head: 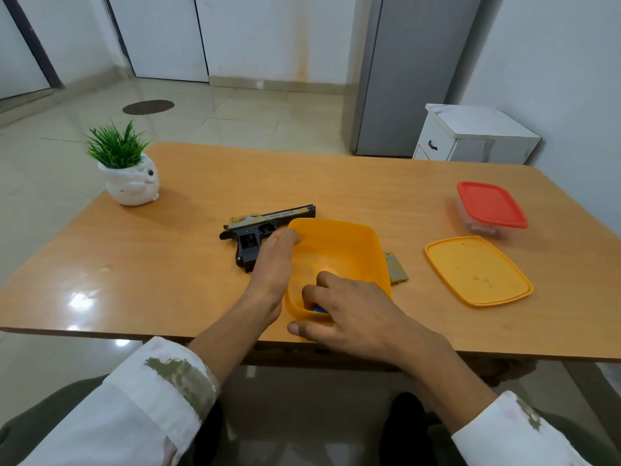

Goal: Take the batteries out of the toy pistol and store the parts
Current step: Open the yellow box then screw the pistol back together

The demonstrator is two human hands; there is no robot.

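1. Counter: one wooden counter [188, 284] fills the middle of the frame and carries every item below.
2. Pistol: one black toy pistol with a camouflage-patterned slide [265, 223] lies on its side at centre frame, just left of the tub. Its muzzle points right and its handle points toward the lower edge of the frame.
3. Tub: one yellow rectangular plastic tub [349, 230] stands open at centre.
4. Contents: one small blue object [320, 309] lies in the tub's near-left corner, mostly covered. What it is cannot be told.
5. Loose part: one small camouflage-patterned flat piece [397, 271] lies on the counter against the tub's right side, partly hidden by it.
6. Lid: one yellow rectangular plastic lid [477, 272] lies flat, right of centre and apart from the tub.
7. Second box: one clear plastic box with a red lid fitted [490, 205] stands at upper right.
8. Plant: one white ceramic pot with a green artificial plant [131, 183] stands at upper left.
9. Left hand [270, 267]: grip apart; its straight fingers lie along the tub's left wall with their tips on the far-left rim, beside the pistol's handle.
10. Right hand [353, 314]: its fingers curl down into the near-left corner over the blue object, and its thumb is outside the near wall. Whether the grip is clamped on the object cannot be told.
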